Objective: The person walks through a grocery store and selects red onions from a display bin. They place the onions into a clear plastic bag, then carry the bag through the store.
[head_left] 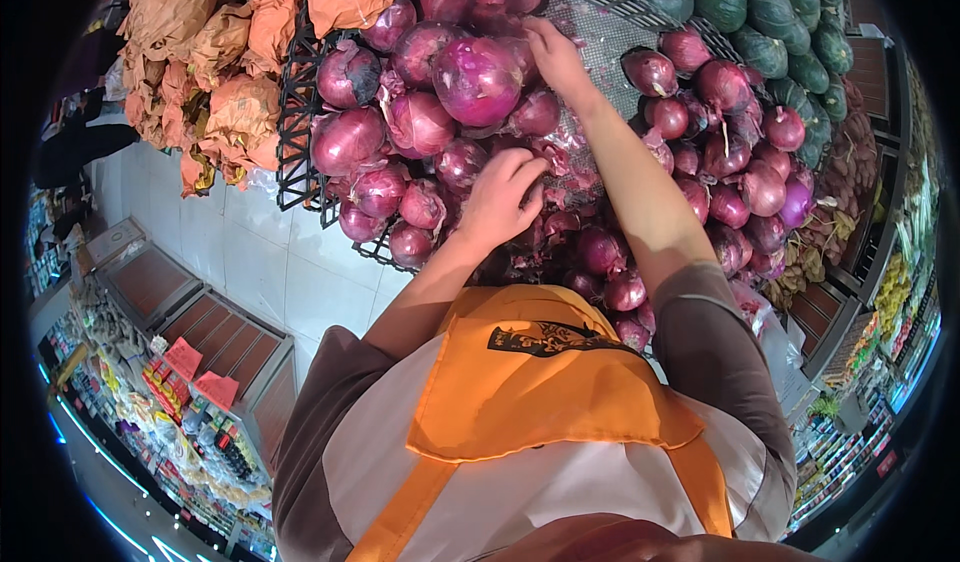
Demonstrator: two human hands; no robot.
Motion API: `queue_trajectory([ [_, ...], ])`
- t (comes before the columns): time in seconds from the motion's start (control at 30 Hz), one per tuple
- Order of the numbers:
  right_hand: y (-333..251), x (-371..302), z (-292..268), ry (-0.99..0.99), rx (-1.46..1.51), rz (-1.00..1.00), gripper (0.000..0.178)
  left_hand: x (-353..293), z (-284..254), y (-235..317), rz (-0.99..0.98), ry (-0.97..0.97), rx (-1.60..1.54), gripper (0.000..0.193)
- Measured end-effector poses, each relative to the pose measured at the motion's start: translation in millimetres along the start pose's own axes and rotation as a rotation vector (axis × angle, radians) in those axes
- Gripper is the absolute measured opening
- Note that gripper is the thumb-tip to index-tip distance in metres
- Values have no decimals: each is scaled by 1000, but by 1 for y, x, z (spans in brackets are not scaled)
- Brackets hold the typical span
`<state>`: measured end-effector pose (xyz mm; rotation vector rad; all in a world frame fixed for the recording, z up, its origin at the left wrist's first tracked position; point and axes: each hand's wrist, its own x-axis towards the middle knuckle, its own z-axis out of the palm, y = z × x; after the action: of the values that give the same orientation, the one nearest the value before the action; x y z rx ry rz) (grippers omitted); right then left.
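Red onions point(420, 122) with papery purple skins are heaped in a black plastic crate point(297, 152) in front of me. My left hand point(503, 197) is closed, its fingers curled down over loose onion skins point(560, 157) at the near middle of the heap. What lies under those fingers is hidden. Farther back, my right hand point(560, 62) reaches in with bent fingers against the onions beside a large shiny red onion point(478, 82). Its fingertips are partly hidden, and I cannot make out what they grip.
More red onions point(735, 152) lie to the right of a grey mesh liner point(600, 37). Dark green squashes point(765, 22) are piled at the back right. Orange paper-wrapped produce point(235, 112) stands at the back left. Wooden-slatted stands point(215, 327) and stocked shelves line both sides.
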<state>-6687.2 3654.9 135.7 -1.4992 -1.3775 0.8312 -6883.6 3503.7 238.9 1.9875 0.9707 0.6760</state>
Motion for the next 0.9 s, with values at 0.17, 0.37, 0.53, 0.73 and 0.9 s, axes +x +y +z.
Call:
queue_trajectory([
  [0.17, 1, -65, -34, -83, -301, 188, 20, 45, -40, 5, 65, 466, 472, 76],
  [0.37, -29, -129, -65, -297, -478, 85, 11, 79, -54, -22, -185, 181, 500, 102],
  [0.53, -43, -128, -70, -378, -454, -52, 8, 87, -38, -26, -136, 314, 511, 108],
  [0.73, -69, -162, -54, -534, -384, -26, 22, 101, -22, -38, -152, 406, 308, 106],
  [0.9, -111, -181, -77, -250, -177, 142, 42, 83, -31, -46, -144, 337, -593, 92],
])
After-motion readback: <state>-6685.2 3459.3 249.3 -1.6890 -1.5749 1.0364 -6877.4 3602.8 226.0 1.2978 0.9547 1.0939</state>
